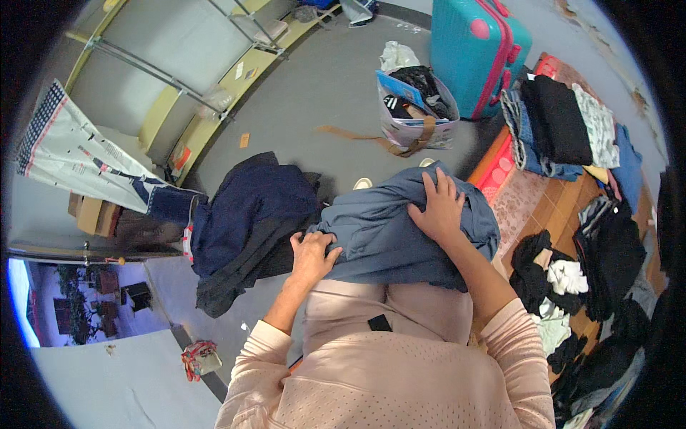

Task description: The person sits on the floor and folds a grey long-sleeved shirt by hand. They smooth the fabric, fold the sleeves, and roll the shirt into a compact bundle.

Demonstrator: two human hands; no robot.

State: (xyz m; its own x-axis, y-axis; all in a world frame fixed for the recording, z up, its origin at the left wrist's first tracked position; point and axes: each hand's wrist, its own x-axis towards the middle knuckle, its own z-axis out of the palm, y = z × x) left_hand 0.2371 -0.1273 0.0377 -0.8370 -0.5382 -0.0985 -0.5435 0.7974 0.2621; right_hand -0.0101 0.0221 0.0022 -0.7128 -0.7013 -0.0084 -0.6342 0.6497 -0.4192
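A blue-grey cloth garment (375, 230) lies spread and wrinkled across my lap. My left hand (313, 254) rests on its left edge with bent fingers; whether it pinches the cloth I cannot tell. My right hand (442, 206) lies on the upper right part of the garment, its fingers spread. Just left of my lap is a heap of dark navy (257, 198) and black clothing (230, 284), touching or close to the blue-grey garment. What holds this heap up is hidden.
Folded jeans (520, 134) and black clothes (557, 118) are stacked at right, with loose black and white clothes (567, 277) nearer. A filled bag (418, 131) and a teal suitcase (466, 59) stand ahead. Metal-framed shelving (161, 80) is at upper left.
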